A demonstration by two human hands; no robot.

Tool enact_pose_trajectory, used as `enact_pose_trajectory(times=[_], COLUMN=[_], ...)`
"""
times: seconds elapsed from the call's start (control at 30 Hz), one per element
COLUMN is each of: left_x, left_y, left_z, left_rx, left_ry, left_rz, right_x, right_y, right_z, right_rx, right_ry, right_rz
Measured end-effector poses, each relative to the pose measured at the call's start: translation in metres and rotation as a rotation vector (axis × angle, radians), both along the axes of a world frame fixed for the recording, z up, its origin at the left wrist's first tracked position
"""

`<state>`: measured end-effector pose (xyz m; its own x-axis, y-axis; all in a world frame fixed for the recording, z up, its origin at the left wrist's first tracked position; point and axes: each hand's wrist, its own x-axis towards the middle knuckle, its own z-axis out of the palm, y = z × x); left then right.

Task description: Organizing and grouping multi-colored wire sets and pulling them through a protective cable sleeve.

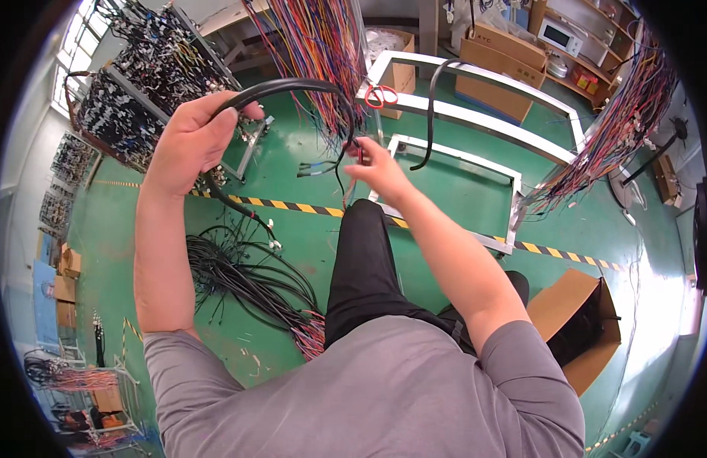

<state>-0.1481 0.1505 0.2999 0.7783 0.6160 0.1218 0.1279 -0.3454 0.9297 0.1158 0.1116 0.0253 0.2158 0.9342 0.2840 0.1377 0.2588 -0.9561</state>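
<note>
While the person is sitting low over the green floor [292, 229] with one black-trousered leg stretched up the middle of the frame, the left hand [187, 137] is rising in the upper left, fingers wrapped tight around a thick black cable [292, 84]; that cable is arching from the fist across the upper centre and coming down toward the right hand [375, 164], while its other end is trailing down past the left wrist toward the floor; the right hand is working just right of centre, thumb and fingertips pinched narrow on thin wire ends where the cable's arc is ending, though I cannot tell exactly which strands it is gripping; a curtain of coloured wires [323, 53] is hanging from the top centre just above that hand; red-handled scissors [381, 96] are lying on a white metal frame [475, 114] in the upper centre, right of the hanging wires; a heap of black cables [246, 278] is sprawling on the floor in the lower left, beside the leg; a yellow-and-black striped line [292, 205] is crossing the floor from left to right; an open cardboard box [578, 324] is sitting at the lower right, and more coloured wire bundles [620, 122] are draping in the upper right.
</note>
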Motion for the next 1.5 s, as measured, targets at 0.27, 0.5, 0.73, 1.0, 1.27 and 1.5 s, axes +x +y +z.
enact_pose_trajectory(times=[0.27, 0.5, 0.73, 1.0, 1.27, 1.5], left_x=[-0.045, -0.181, -0.212, -0.105, 0.010, 0.070], left_y=[0.026, 0.062, 0.055, -0.008, -0.098, -0.152], left_z=[0.019, -0.011, -0.104, -0.195, -0.278, -0.278], left_rx=[0.245, 0.114, -0.025, -0.166, -0.236, 0.058], left_ry=[0.076, -0.149, -0.183, 0.252, 0.437, 0.592], left_rz=[0.193, 0.329, 0.284, 0.048, -0.515, -0.879], right_x=[0.022, 0.174, 0.293, 0.368, 0.319, 0.236], right_y=[0.026, -0.053, -0.242, -0.475, -0.694, -0.898], right_z=[-0.020, -0.031, -0.009, 0.117, 0.173, 0.140], right_rx=[-0.337, -0.304, -0.517, -0.585, -0.882, -1.112], right_ry=[0.095, -0.107, -0.351, -0.601, -1.644, -0.307], right_rz=[-0.207, -0.256, -0.478, -0.861, -1.264, -1.733])
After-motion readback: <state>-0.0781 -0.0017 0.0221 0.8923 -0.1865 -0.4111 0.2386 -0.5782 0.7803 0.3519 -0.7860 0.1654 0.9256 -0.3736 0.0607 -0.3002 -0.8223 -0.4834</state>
